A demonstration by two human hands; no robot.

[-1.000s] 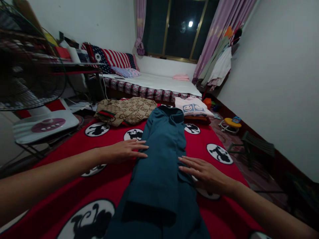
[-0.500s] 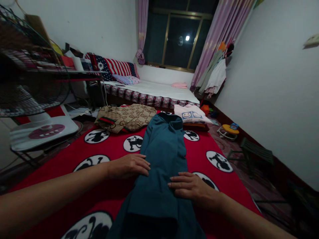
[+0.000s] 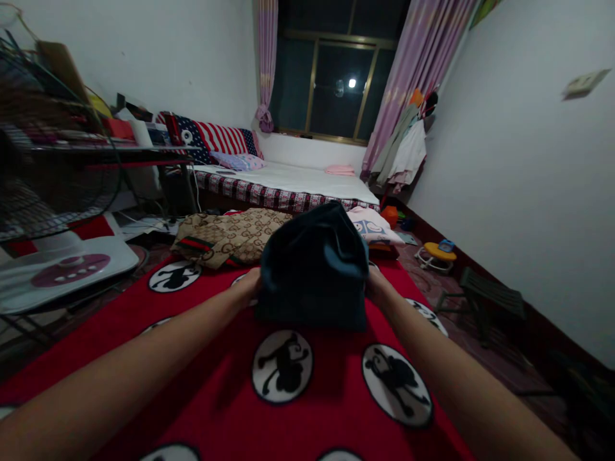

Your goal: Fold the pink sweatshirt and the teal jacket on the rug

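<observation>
mostly folded: teal garment [image 3: 314,272] doubled over on the red blanket [image 3: 216,384]; left hand [image 3: 250,285] and right hand [image 3: 377,287] each pinching a side edge; final flattening left.

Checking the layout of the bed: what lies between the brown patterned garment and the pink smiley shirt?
In the head view, the folded teal garment, held at its sides by both hands, lies between the brown patterned garment and the pink smiley shirt.
</observation>
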